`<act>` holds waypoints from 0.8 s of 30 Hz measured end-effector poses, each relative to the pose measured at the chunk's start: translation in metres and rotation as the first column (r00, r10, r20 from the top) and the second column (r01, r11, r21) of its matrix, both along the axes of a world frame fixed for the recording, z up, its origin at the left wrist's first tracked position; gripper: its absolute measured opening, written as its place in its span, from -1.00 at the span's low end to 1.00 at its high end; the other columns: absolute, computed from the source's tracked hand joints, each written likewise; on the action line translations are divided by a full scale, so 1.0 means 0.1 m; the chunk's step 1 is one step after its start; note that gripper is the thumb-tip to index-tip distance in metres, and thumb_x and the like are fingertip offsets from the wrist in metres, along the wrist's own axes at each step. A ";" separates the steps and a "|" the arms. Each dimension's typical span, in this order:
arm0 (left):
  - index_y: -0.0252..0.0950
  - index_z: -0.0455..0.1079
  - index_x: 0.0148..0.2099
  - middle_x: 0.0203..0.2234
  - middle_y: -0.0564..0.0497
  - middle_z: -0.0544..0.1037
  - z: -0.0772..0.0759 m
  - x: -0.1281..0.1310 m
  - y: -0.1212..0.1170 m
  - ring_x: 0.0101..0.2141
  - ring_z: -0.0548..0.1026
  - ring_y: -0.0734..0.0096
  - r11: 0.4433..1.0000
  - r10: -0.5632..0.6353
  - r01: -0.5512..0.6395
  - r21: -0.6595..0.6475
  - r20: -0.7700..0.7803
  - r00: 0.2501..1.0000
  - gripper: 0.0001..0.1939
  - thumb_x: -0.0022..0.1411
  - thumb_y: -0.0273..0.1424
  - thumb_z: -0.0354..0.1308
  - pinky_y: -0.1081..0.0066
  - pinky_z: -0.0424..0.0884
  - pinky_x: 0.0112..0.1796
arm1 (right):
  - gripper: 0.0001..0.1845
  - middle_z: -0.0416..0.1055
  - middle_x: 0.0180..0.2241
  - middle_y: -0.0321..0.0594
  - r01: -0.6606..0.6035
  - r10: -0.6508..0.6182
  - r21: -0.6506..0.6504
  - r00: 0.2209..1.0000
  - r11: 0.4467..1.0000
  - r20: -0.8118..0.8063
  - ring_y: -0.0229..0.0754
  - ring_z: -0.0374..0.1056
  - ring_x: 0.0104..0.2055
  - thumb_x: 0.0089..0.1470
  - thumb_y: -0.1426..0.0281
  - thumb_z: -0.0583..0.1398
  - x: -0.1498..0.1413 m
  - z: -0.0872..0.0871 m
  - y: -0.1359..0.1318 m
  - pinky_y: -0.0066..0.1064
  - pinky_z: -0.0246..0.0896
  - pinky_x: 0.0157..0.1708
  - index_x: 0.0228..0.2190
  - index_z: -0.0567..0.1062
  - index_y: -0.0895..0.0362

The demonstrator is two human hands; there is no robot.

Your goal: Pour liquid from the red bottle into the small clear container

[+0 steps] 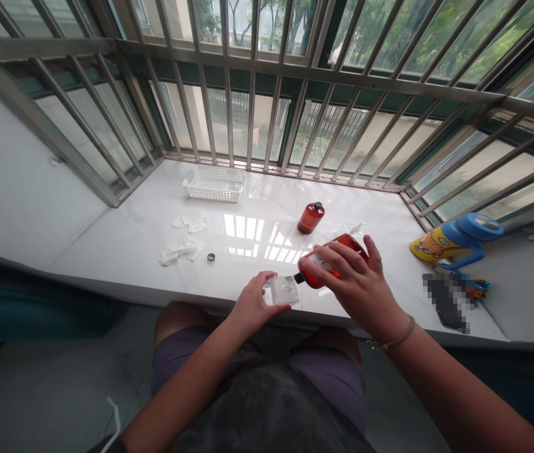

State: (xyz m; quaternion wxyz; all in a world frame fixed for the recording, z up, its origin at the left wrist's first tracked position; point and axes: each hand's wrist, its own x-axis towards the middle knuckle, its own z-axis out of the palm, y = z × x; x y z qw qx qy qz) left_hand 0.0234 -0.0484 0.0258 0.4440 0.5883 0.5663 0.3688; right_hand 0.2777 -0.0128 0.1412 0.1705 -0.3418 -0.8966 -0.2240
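My right hand (356, 283) grips an orange-red bottle (349, 244), tipped on its side with its open neck pointing left. My left hand (250, 307) holds a small white gauze pad (284, 290) right at the bottle's mouth, near the front edge of the white sill (125, 226). A second, smaller orange-red bottle (311, 218) with a dark cap stands upright just behind. A small dark cap (211, 257) lies on the sill to the left.
Crumpled white gauze pieces (181, 251) and more white gauze pieces (190, 224) lie at the left. A white plastic basket (214, 184) stands by the window bars (267, 119). At the right lies a blue and yellow cup (456, 239) beside a dark blurred object (446, 302).
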 end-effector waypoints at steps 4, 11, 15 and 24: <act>-0.10 0.43 0.19 0.09 -0.06 0.59 0.00 0.00 0.00 0.10 0.55 0.01 1.000 0.010 -0.010 -0.001 0.000 1.000 -0.22 -0.07 -0.27 0.62 0.10 0.54 0.06 | -0.34 0.48 0.25 -0.22 -0.006 0.006 0.009 1.000 1.000 0.001 0.02 0.26 0.37 0.26 0.62 0.23 -0.02 0.02 0.00 0.30 -0.36 0.53 0.27 0.44 -0.16; -0.11 0.43 0.20 0.10 -0.08 0.58 -0.01 0.01 0.01 0.10 0.55 0.01 1.000 0.012 -0.012 -0.002 0.013 1.000 -0.21 -0.08 -0.26 0.62 0.09 0.55 0.07 | -0.39 0.48 0.25 -0.23 -0.018 0.017 0.030 1.000 0.999 0.015 0.02 0.27 0.36 0.30 0.57 0.24 -0.03 0.03 0.00 0.31 -0.37 0.53 0.27 0.44 -0.15; -0.09 0.42 0.20 0.09 -0.06 0.59 -0.01 0.01 0.00 0.11 0.55 0.01 1.000 0.008 -0.008 0.006 -0.001 1.000 -0.22 -0.06 -0.27 0.62 0.09 0.54 0.07 | -0.38 0.48 0.26 -0.24 -0.023 0.023 0.025 1.000 0.999 0.017 0.01 0.26 0.37 0.30 0.58 0.24 -0.03 0.04 0.01 0.30 -0.37 0.54 0.28 0.43 -0.16; -0.08 0.41 0.20 0.09 -0.05 0.58 -0.02 0.01 0.00 0.11 0.54 0.02 1.000 0.010 -0.010 -0.004 -0.003 1.000 -0.21 -0.06 -0.25 0.62 0.09 0.54 0.08 | -0.39 0.50 0.23 -0.23 -0.034 0.033 0.051 0.999 0.998 0.023 0.01 0.28 0.35 0.30 0.58 0.24 -0.05 0.08 0.01 0.30 -0.37 0.54 0.27 0.45 -0.15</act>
